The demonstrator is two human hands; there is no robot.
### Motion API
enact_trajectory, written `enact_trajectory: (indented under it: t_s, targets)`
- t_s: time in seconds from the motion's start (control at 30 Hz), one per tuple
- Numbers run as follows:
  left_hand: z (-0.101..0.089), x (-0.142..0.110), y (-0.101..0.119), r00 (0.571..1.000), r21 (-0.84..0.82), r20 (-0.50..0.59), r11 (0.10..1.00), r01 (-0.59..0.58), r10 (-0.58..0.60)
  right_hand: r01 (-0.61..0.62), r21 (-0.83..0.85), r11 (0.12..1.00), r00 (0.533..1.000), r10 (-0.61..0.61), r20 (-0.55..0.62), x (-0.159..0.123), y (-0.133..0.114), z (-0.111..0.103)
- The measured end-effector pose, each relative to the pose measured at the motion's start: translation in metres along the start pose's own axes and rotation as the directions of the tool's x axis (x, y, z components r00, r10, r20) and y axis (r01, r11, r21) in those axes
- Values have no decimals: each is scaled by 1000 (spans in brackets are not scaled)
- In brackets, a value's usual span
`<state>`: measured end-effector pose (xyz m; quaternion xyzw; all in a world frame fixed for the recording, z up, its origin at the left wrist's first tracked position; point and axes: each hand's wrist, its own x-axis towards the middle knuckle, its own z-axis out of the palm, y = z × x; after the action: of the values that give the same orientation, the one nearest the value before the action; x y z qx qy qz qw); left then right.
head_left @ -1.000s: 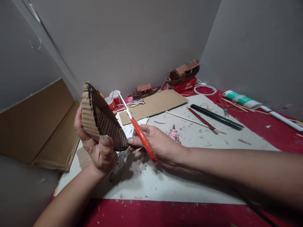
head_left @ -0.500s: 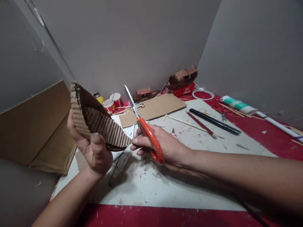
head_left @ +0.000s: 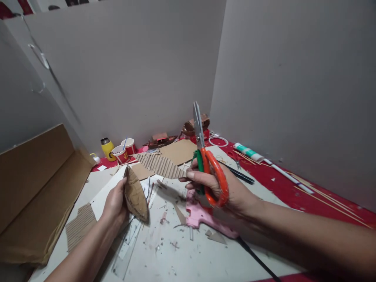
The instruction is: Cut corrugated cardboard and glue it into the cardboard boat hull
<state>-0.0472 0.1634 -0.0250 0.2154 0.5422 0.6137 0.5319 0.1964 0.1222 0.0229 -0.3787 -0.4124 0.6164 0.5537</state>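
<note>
The left hand (head_left: 115, 201) holds a small cardboard hull (head_left: 136, 199), raised over the desk (head_left: 280, 186) and turned so that its smooth brown underside shows: a pointed leaf shape, slightly tilted, with dark lines drawn on the face and a rough cut edge. The left fingers close on its left side, their tips mostly hidden. The right hand (head_left: 216, 182) pinches the tapering end of a corrugated cardboard strip (head_left: 164, 167) between thumb and fingers; its ridges run crosswise, and it reaches leftward in the air beyond the hull. The same hand carries scissors (head_left: 206, 156), their steel blades nearly together and pointing up, with glossy orange and green plastic handles.

Below the right hand, a pink plastic glue gun (head_left: 198, 215) lies on a pale sheet (head_left: 170, 258) littered with scraps, a translucent stick jutting from it. Near the left forearm are a clear flat ruler (head_left: 125, 250) and a ribbed cardboard offcut (head_left: 79, 227). A big creased cardboard panel (head_left: 35, 184) leans at the far left. Toward the back are a rounded yellow bottle (head_left: 108, 149), a red-and-white paper cup (head_left: 120, 154) and a brown model boat (head_left: 160, 140).
</note>
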Motion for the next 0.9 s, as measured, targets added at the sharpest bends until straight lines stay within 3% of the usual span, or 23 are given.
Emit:
enact_trajectory:
  t_s: [0.1,0.17,0.23,0.27,0.33,0.37,0.4,0.57,0.7,0.77,0.83,0.9]
  targets:
    - [-3,-5,7,980,138,-65,974,-178,188,132,-77,988,991,-132,8,-2,-7,0]
    - [-2,-15,15,938,197,-112,932,-303,329,195,-123,973,981,-194,21,-5,-10,2]
    - [2,-32,22,897,196,-94,891,-410,433,199,-140,970,980,-194,48,-11,-11,6]
    - [6,-44,24,889,137,-13,881,-453,459,187,-143,972,982,-179,66,-14,-10,9]
    - [12,-68,26,893,-43,249,925,-377,375,167,-144,975,981,-150,123,-18,-6,16]
    - [15,-79,26,866,-72,389,947,-312,314,162,-135,978,978,-140,157,-20,-4,21]
    - [18,-89,25,843,-75,457,956,-283,285,152,-125,980,974,-126,191,-21,-1,25]
    - [20,-106,28,871,34,427,959,-282,241,29,-142,989,944,20,329,-25,8,35]
    - [16,-102,41,890,-20,379,964,-266,254,13,-301,954,915,110,387,-27,15,21]
    - [14,-102,47,888,-21,383,963,-268,256,40,-383,923,920,115,374,-27,24,10]
    - [13,-103,52,879,-16,400,961,-276,260,128,-466,875,939,44,341,-27,33,0]
    - [12,-105,56,871,-23,409,957,-289,273,234,-542,807,927,-17,375,-27,39,-10]
